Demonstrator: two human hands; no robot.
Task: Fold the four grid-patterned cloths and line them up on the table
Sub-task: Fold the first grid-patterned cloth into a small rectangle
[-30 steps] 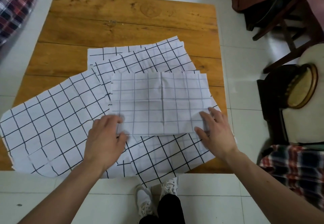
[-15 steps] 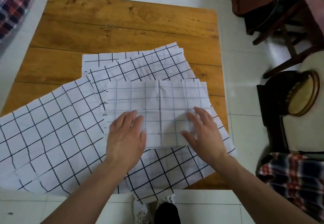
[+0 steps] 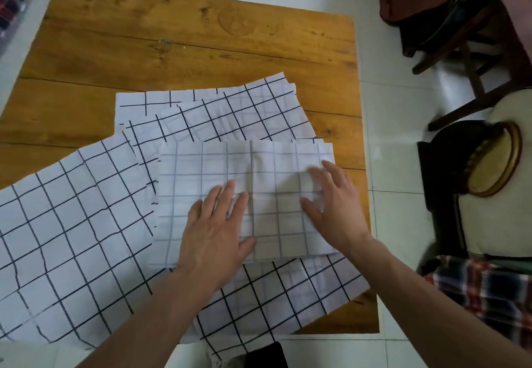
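White cotton with a faint grey grid lies under both your palms: the folded cloth [image 3: 244,183] sits at the near right of the wooden table [image 3: 172,36], its paler reverse side up, with a vertical crease running down its middle. Your left hand [image 3: 218,229] lies flat on the near left part of it, fingers straight and together, pointing away from you, thumb spread toward the crease. Your right hand [image 3: 334,206] lies flat on the right part, fingers straight and slightly fanned, blurred at the tips. Neither hand curls around the fabric; both press on it.

Under the folded cloth three more grid-patterned cloths are spread open with bold black lines showing. You have the left cloth [image 3: 72,246] reaching out to the table's left edge and hanging over the near edge. The far cloth [image 3: 230,108] pokes out beyond the folded one, angled toward the table's middle, with another layer's edge visible just behind it. The near cloth [image 3: 282,295] shows below your wrists and droops over the near edge of the table.

Off to your right on the tiled floor [image 3: 397,166] stand a dark wooden chair [image 3: 475,79] and a round-backed seat [image 3: 495,166], with a plaid fabric [image 3: 483,290] just beside your right forearm.
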